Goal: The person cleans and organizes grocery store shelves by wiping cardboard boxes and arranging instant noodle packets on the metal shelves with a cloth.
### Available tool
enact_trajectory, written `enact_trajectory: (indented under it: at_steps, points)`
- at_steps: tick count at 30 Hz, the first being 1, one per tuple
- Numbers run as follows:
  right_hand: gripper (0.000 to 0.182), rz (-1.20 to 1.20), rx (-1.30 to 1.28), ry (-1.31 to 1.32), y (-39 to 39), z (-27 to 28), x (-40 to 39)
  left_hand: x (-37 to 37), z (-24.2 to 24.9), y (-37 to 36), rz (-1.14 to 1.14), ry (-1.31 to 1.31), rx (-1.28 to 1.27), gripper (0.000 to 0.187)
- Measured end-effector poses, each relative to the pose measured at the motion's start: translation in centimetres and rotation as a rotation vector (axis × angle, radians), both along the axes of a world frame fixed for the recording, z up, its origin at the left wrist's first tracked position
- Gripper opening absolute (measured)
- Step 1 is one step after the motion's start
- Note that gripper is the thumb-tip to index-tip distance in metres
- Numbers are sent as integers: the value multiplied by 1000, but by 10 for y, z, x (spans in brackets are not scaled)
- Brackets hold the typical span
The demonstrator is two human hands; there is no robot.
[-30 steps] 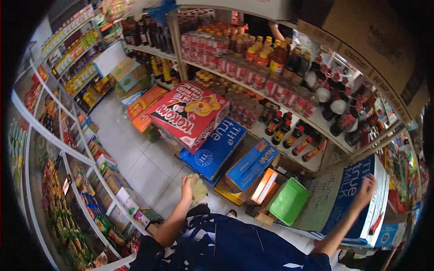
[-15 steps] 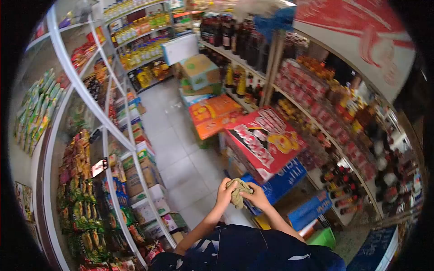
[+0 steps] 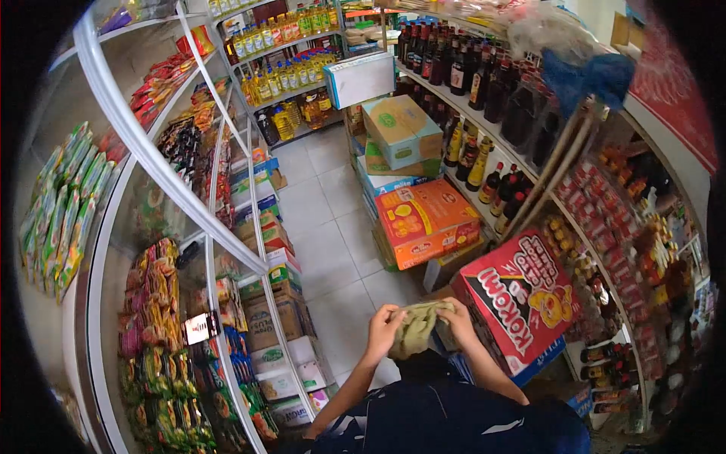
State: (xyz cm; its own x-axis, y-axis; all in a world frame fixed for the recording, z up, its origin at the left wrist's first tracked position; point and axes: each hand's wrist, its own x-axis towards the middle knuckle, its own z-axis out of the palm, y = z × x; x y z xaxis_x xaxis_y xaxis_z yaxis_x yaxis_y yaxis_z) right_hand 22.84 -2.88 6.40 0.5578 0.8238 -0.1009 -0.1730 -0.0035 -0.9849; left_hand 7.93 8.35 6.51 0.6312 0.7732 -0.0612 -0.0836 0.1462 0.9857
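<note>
An olive-green cloth point(image 3: 414, 331) hangs between my two hands, stretched along its upper edge and drooping in folds below. My left hand point(image 3: 384, 331) pinches its left corner, and my right hand point(image 3: 458, 321) grips the right end. Just right of my right hand stands a red Kokomi carton point(image 3: 518, 303), apart from the cloth. The dark sleeves and front of my shirt show below.
An orange carton point(image 3: 427, 219) and a stack topped by a brown box point(image 3: 402, 129) line the right of the tiled aisle point(image 3: 321, 250). Bottle shelves point(image 3: 484, 110) rise behind them. At left stands a glass-fronted case point(image 3: 178, 208) of packets.
The cloth was bunched up between both hands; now it is spread out, with my hands farther apart. The view has swung to the right.
</note>
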Motion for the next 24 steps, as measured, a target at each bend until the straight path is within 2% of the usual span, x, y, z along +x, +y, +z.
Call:
enact_trajectory:
  at_steps: [2, 3, 4, 6, 7, 8, 10, 12, 14, 15, 16, 18, 19, 21, 22, 24]
  points:
    - [19, -110, 47, 255, 28, -13, 24, 27, -4, 32, -33, 45, 64, 14]
    - [19, -100, 53, 255, 48, -16, 35, 45, -2, 47, -46, 6, 11, 15]
    - [18, -127, 80, 409, 69, -18, 47, 62, -2, 64, -57, -35, -41, 16]
    - [19, -173, 134, 714, 115, -18, 73, 94, -8, 106, -54, 110, 229, 18]
    - [23, -167, 181, 712, 143, -26, 88, 108, -13, 130, -131, 72, 14, 19]
    - [23, -150, 194, 707, 176, -32, 109, 125, -18, 160, -119, 65, 30, 19]
    - [26, -167, 227, 604, 231, -22, 121, 140, -30, 214, -38, 20, 363, 20]
    - [29, -100, 236, 638, 289, -3, 138, 148, -18, 267, -46, 146, 367, 24]
    - [28, -69, 224, 594, 342, 7, 151, 154, 25, 307, -26, 83, -62, 28]
    - [30, -35, 220, 604, 369, 14, 154, 153, 35, 330, -54, 151, -141, 34]
    - [30, -34, 208, 601, 393, 11, 154, 152, 31, 350, -51, 147, -153, 34]
    - [30, 72, 152, 434, 446, -3, 154, 154, 10, 389, 100, 20, -69, 26]
    - [30, 64, 147, 432, 471, -10, 152, 157, 2, 407, 188, -47, -8, 24]
    - [28, 226, 147, 567, 516, -19, 146, 163, -9, 446, 235, -48, 16, 24]
    - [28, 207, 149, 568, 533, -20, 146, 165, -12, 468, 287, -51, 50, 24]
    - [28, 344, 197, 885, 565, -19, 144, 169, -21, 512, 208, -36, 25, 22]
